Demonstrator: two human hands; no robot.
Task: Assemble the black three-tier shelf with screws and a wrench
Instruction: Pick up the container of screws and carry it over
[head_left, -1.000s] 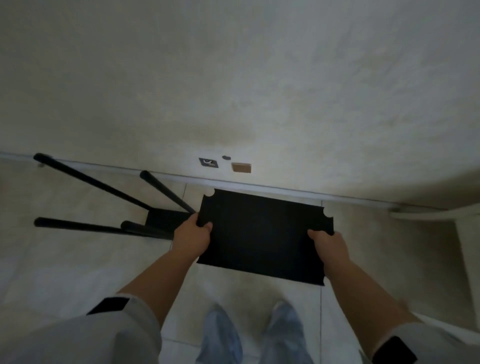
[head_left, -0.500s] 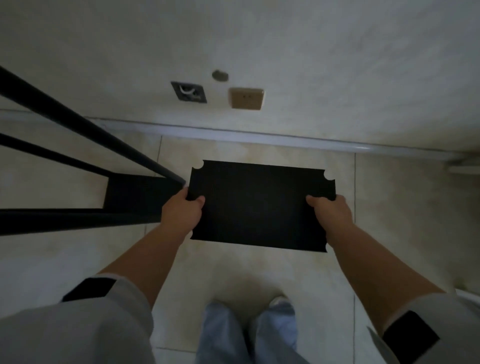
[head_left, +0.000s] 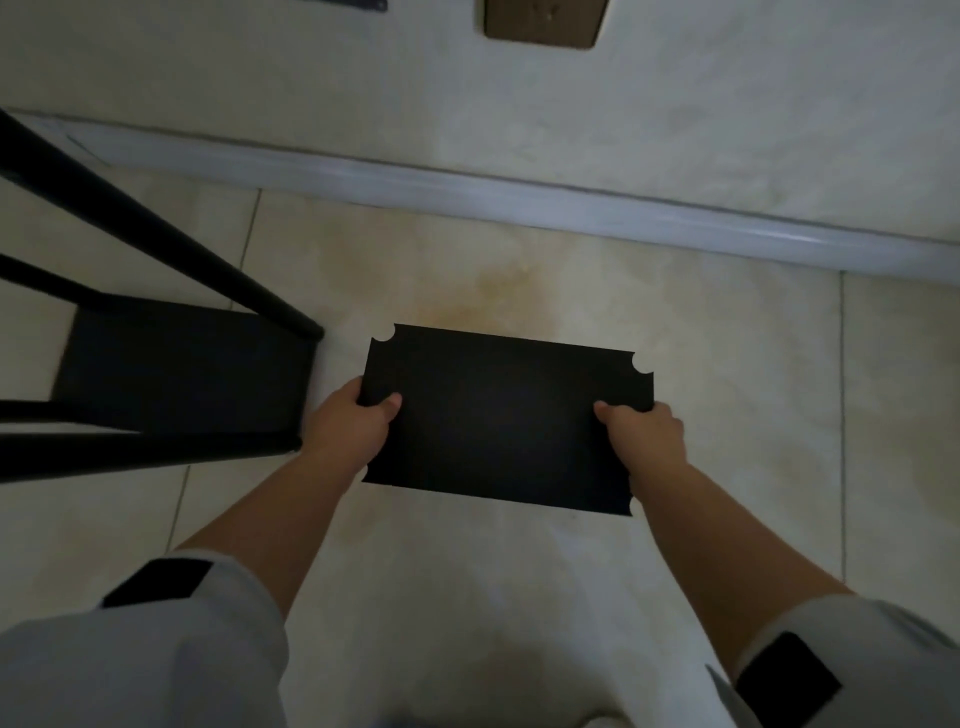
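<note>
A flat black shelf board with notched corners hangs level above the tiled floor. My left hand grips its left short edge, thumb on top. At the opposite short edge my right hand holds it the same way. To the left lies the partly built shelf frame: a black board with long black poles running off toward the left edge of the view. No screws or wrench are in view.
A pale wall with a white skirting board runs across the far side. A brown wall plate sits at the top edge. Beige floor tiles spread to the right and toward me.
The view has dropped closer to the floor and wall; the frame's poles now reach past the left edge. Both hands keep the same grip on the board.
</note>
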